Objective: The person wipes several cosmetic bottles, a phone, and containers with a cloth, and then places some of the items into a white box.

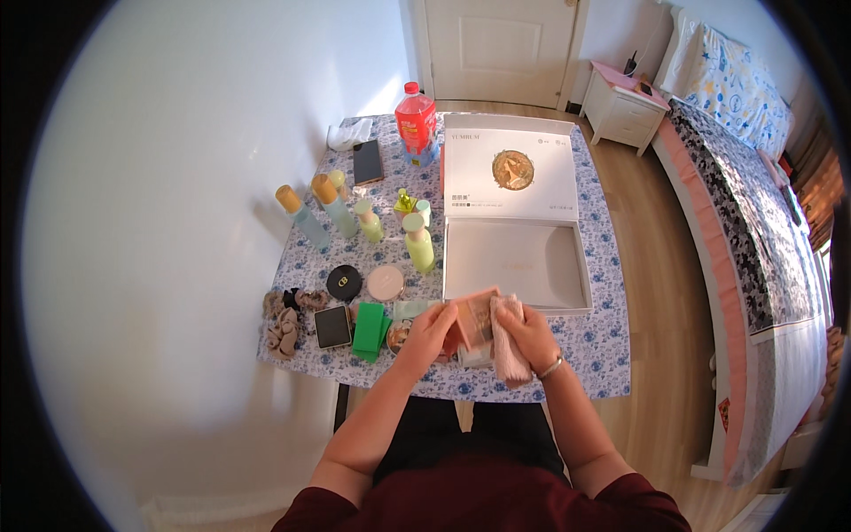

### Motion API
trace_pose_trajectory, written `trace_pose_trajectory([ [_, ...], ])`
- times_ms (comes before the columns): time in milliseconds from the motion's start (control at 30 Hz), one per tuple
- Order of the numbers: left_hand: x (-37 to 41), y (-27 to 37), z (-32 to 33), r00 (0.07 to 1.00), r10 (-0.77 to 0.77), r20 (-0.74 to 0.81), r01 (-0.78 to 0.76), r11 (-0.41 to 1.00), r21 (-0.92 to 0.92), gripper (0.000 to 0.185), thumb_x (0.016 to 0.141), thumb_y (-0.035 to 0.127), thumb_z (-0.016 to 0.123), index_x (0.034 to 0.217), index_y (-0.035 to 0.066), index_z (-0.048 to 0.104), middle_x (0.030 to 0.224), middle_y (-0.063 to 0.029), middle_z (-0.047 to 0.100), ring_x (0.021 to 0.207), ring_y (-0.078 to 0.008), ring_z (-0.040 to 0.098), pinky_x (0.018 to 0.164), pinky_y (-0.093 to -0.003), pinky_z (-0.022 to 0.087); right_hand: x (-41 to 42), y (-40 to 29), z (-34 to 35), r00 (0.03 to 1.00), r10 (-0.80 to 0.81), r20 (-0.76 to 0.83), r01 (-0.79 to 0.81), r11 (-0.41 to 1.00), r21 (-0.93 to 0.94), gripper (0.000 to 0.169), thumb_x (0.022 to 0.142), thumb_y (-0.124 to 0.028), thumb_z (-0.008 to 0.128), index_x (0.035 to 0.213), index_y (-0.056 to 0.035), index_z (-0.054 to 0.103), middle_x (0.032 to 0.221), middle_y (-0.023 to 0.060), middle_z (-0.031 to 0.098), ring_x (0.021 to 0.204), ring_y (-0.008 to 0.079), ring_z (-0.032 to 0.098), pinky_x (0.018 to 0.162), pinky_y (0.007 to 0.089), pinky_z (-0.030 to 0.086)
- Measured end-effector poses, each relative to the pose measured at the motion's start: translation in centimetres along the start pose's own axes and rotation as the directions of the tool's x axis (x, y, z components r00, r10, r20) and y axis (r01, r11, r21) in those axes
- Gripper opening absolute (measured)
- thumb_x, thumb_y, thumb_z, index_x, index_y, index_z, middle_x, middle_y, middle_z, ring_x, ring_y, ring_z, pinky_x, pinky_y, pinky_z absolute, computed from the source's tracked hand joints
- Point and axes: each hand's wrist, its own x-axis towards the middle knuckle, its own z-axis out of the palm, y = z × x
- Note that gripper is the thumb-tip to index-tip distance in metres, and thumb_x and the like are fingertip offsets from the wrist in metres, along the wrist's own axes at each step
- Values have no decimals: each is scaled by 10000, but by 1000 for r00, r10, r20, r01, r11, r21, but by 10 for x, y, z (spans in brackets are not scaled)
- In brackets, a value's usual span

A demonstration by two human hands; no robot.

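My left hand (423, 338) grips the left side of a small pink-framed case (475, 320), perhaps a makeup palette, tilted above the table's near edge. In my right hand (534, 339) is a folded pink towel cloth (509, 356), pressed along the case's right side. Behind both hands lies a white gift box (525, 259), its lid raised and its tray bare inside. Partly hidden under my hands are a pale item (475, 357) and a round decorated compact (397, 334). Left of these sit green sponge-like pads (369, 329) and a square black case (332, 327).
The flowered tablecloth (585, 379) also carries a black compact (344, 282), a pink compact (385, 282), hair scrunchies (284, 332), green pump bottles (419, 249), blue bottles (309, 226), a phone-like black slab (367, 162) and a large red-capped bottle (417, 126). A wall borders the left; a bed (751, 266) stands right.
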Motion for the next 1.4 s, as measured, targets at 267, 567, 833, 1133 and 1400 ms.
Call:
trace_pose_trajectory([
  [267, 60, 5, 9, 994, 60, -93, -74, 984, -162, 294, 884, 114, 419, 1133, -42, 418, 972, -120, 533, 857, -200, 548, 730, -313, 463, 78, -10, -25, 985, 171, -28, -148, 912, 383, 352, 844, -330, 554, 915, 15, 540, 696, 72, 568, 517, 135, 530, 415, 252, 420],
  [567, 46, 10, 7, 996, 74, 44, -60, 966, -251, 366, 894, 181, 448, 1197, -1, 357, 895, -114, 560, 740, -160, 563, 632, -292, 468, 58, 1, -21, 919, 264, 294, -392, 699, 598, 317, 892, -359, 452, 962, -51, 476, 653, 46, 466, 466, 71, 400, 336, 178, 312],
  [833, 40, 19, 10, 998, 57, 18, -50, 961, -273, 438, 895, 329, 458, 1241, 94, 328, 740, -68, 547, 579, -131, 536, 465, -253, 424, 28, -20, 2, 928, 315, 199, -372, 776, 508, 332, 857, -336, 515, 932, -12, 518, 712, 107, 586, 465, 93, 476, 358, 214, 366],
  [1133, 44, 9, 10, 998, 22, -66, -35, 979, -201, 385, 902, 298, 449, 1196, 65, 362, 754, -72, 533, 570, -137, 540, 451, -260, 428, 23, -28, 2, 949, 295, 109, -311, 823, 476, 345, 859, -257, 512, 1058, 24, 481, 802, 105, 590, 648, 156, 578, 521, 260, 486],
  [1400, 88, -38, 4, 915, 374, -151, -290, 871, 397, 346, 878, 181, 478, 1158, -3, 392, 1015, -122, 492, 895, -190, 515, 720, -296, 440, 121, 6, -26, 983, 127, -130, -80, 945, 318, 351, 826, -194, 562, 1075, 36, 468, 874, 96, 570, 717, 164, 583, 590, 290, 501],
])
